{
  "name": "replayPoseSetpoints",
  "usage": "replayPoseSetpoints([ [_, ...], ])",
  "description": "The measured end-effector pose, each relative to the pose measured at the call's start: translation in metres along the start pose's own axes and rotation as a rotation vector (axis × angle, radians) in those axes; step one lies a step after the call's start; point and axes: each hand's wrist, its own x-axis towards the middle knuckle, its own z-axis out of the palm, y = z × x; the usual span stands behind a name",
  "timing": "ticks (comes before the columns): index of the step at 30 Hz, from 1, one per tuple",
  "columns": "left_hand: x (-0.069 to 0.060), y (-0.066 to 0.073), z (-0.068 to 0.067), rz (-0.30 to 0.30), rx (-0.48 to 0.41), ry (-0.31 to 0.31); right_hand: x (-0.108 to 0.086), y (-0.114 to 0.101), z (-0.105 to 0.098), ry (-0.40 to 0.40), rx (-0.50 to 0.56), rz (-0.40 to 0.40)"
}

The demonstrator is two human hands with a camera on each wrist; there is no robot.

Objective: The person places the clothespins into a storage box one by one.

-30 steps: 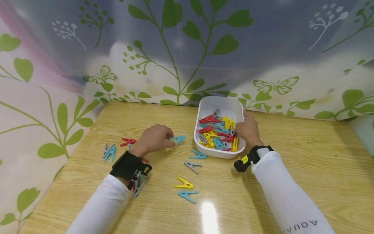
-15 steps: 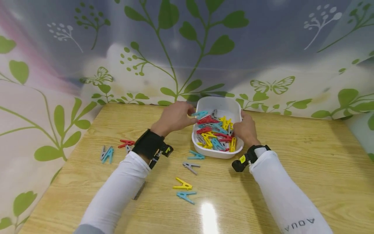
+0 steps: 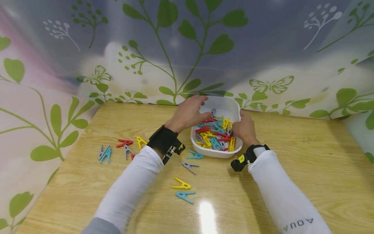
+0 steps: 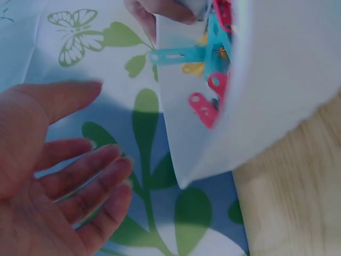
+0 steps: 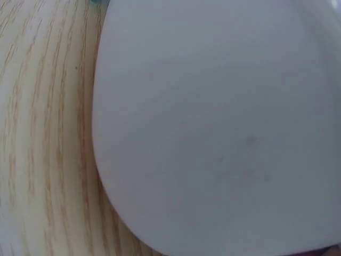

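A blue clip (image 3: 199,156) lies near the tub (image 3: 216,153); leafy cloth (image 3: 187,68) hangs behind.

Tray (image 3: 214,154) on table (image 3: 306,143), backdrop (image 3: 271,48) behind — clothespins (image 3: 216,144) inside tray; loose clothespins (image 3: 185,185) to left and in front.

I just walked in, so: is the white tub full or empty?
Neither: the white tub is partly filled. In the head view, colored clothespins lie heaped inside, while its far end shows bare white.
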Motion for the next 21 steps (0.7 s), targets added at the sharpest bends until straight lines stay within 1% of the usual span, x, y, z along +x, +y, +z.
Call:
replayPoseSetpoints([
  [2,-0.004,-0.006,0.0,-0.011,0.0,0.028,0.0,-0.001,0.0,-0.001,0.004,-0.009],
  [5,-0.011,-0.014,0.001,-0.034,-0.008,0.051,-0.001,-0.001,0.0,-0.005,-0.001,-0.021],
  [10,-0.026,-0.031,0.006,-0.074,-0.042,0.058,0.0,0.0,-0.001,-0.004,-0.026,-0.034],
  [12,-0.033,-0.039,0.008,-0.093,-0.064,0.041,0.0,0.0,-0.001,-0.003,-0.035,-0.039],
  [13,-0.036,-0.043,0.01,-0.1,-0.068,0.025,0.0,0.0,0.0,-0.003,-0.039,-0.04],
  [15,-0.043,-0.05,0.013,-0.105,-0.074,-0.032,0.0,0.0,0.0,-0.003,-0.044,-0.038],
  [18,-0.052,-0.056,0.017,-0.081,-0.077,-0.159,0.0,0.0,0.001,-0.001,-0.049,-0.03],
  [20,-0.059,-0.058,0.02,-0.061,-0.092,-0.248,0.0,-0.001,0.001,0.002,-0.046,-0.02],
  [21,-0.061,-0.058,0.021,-0.053,-0.095,-0.283,0.0,-0.001,0.001,0.002,-0.044,-0.015],
])
